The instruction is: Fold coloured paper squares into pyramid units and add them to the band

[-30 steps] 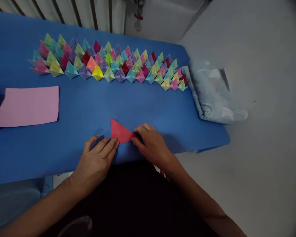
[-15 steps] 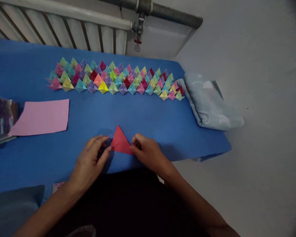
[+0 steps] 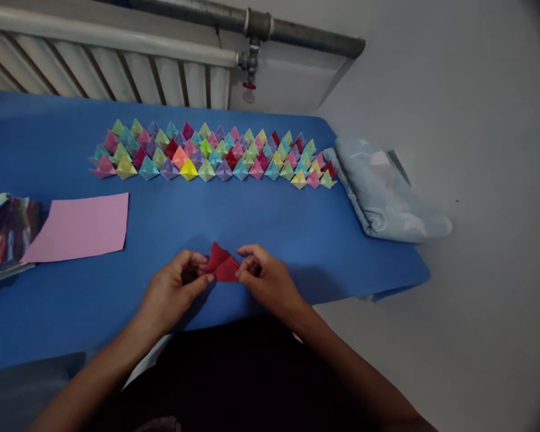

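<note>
A small red folded paper (image 3: 225, 268) is held between my two hands near the front edge of the blue-covered table (image 3: 171, 216). My left hand (image 3: 173, 288) pinches its left side between thumb and fingers. At its right edge, my right hand (image 3: 270, 276) grips with the thumb and bent fingers. The paper stands partly opened along a crease, with a peak at its upper left. Fingers cover both of its ends. Beyond the hands, several rows of colourful folded paper boats (image 3: 206, 171) stretch across the table.
To the left lies a pink paper sheet (image 3: 83, 228), beside a stack of coloured papers (image 3: 9, 231). A folded light-blue cloth (image 3: 378, 198) rests at the right end against the wall. A radiator (image 3: 135, 75) and a pipe valve (image 3: 251, 66) stand behind the table.
The red paper has gone from a flat triangle to a partly opened, raised shape. My left hand has closed in on its left side. The view has shifted slightly.
</note>
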`<move>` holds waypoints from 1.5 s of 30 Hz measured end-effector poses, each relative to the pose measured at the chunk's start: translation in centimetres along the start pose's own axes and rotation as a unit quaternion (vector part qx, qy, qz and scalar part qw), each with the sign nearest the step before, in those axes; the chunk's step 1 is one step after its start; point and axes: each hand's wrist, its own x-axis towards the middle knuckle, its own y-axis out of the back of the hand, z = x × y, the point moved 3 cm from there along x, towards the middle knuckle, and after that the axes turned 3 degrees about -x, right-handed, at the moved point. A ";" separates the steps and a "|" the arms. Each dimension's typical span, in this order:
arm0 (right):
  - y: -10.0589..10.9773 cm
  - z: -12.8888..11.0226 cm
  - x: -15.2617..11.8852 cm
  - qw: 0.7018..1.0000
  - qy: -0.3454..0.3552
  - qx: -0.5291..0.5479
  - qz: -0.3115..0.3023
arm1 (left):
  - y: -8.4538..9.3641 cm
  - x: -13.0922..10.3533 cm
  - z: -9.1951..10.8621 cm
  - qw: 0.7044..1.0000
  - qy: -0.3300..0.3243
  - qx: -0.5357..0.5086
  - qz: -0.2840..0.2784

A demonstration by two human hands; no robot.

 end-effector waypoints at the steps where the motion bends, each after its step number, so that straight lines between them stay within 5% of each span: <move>1: 0.2 0.0 0.3 0.999 -0.006 0.042 0.015 | -0.1 0.4 0.4 0.998 0.023 -0.055 -0.002; 9: 3.6 -2.5 6.0 0.968 0.022 0.224 0.114 | -0.7 6.5 4.6 0.975 0.037 -0.218 0.016; 16: 5.5 -5.9 9.9 0.969 0.106 0.184 0.130 | -1.4 11.4 6.8 0.924 0.084 -0.372 0.035; 22: 5.5 -4.8 13.3 0.973 0.083 0.144 0.163 | -1.9 13.8 6.3 0.893 0.070 -0.439 0.076; 25: 4.7 -3.3 14.5 0.977 0.007 0.202 0.072 | -2.0 14.4 4.9 0.895 0.072 -0.434 0.076; 28: 4.5 -2.5 14.8 0.978 -0.007 0.208 0.024 | -1.9 14.5 3.7 0.906 0.084 -0.411 0.061; 37: 4.4 -3.6 13.0 0.981 0.083 0.144 0.101 | -2.0 13.7 3.4 0.913 0.108 -0.393 0.011; 45: 6.1 -5.0 10.9 0.950 0.228 0.135 0.164 | -1.7 13.6 3.5 0.926 0.091 -0.354 -0.089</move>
